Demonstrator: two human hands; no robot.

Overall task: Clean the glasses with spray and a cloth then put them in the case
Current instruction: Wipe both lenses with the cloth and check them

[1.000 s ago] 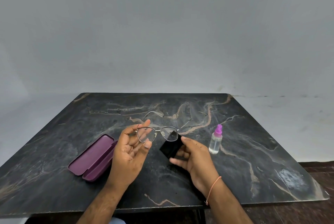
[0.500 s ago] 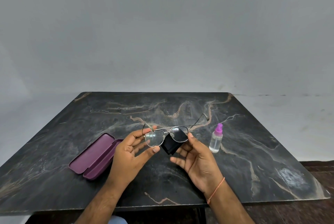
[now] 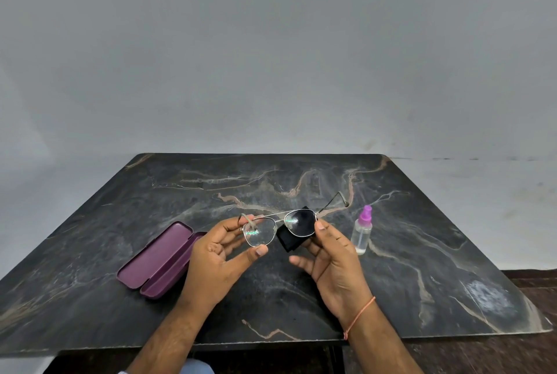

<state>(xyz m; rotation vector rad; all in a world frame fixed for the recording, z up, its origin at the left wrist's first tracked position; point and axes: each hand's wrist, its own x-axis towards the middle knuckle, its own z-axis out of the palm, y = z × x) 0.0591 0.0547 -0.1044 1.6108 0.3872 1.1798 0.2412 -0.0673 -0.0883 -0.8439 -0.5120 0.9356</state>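
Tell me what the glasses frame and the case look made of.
Glasses: thin silvery wire frame, likely metal, with clear glossy lenses showing glare. Case: hard-looking purple shell with a matte finish, lying open; plastic or a coated material, hard to say.

Dark marble surface (image 3: 422, 253) with pale tan veins. An open purple glasses case (image 3: 159, 260) is lying at the left, inside facing up; a clear spray bottle (image 3: 361, 230) with a pink-purple top is standing upright at the right, well apart from the case.
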